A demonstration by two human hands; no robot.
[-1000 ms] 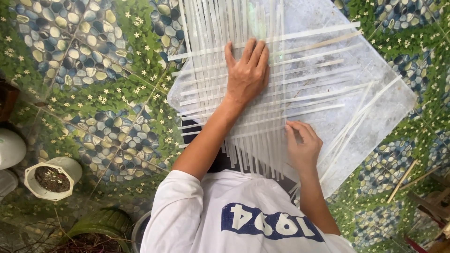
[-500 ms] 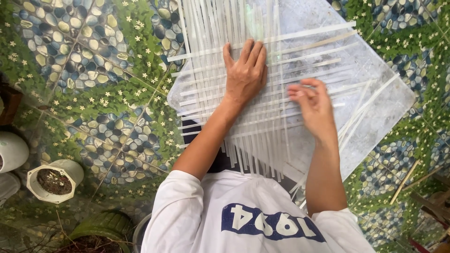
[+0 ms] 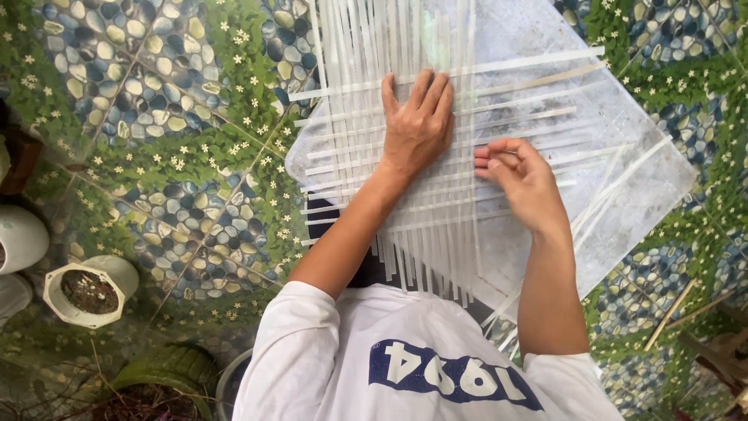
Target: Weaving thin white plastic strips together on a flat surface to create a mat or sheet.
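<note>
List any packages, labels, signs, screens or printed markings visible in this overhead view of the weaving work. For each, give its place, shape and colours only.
No packages, signs or screens in view.
Printed marking: on the person's white shirt, bottom centre; a dark blue patch with large white characters, seen upside down.
The white strips, the translucent sheet and the white pot at lower left show no labels.
</note>
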